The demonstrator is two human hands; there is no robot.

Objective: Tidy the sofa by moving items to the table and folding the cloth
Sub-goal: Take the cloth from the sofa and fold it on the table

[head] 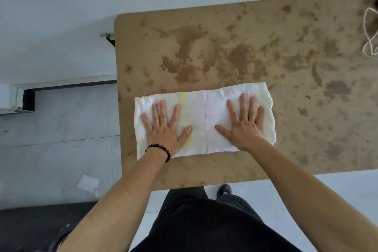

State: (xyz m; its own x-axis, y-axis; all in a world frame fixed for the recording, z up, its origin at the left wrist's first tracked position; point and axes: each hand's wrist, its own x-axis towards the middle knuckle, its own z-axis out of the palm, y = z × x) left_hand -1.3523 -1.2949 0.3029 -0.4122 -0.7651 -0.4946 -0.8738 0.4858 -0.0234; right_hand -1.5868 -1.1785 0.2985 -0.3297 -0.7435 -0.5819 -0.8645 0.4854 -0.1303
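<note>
Near the front left corner of the mottled brown table we see the folded white cloth with faint yellow and pink stripes lying flat. Both hands press on it, fingers spread: left hand on its left half, right hand on its right. A pale looped cord lies far right.

The cloth is white, with a yellow stripe and a faint pink stripe going across it. The counter is light brown with lots of darker brown blotches. My bracelet is made of dark, almost black beads. My clothes are black. The floor is pale grey. The string is whitish.
</note>
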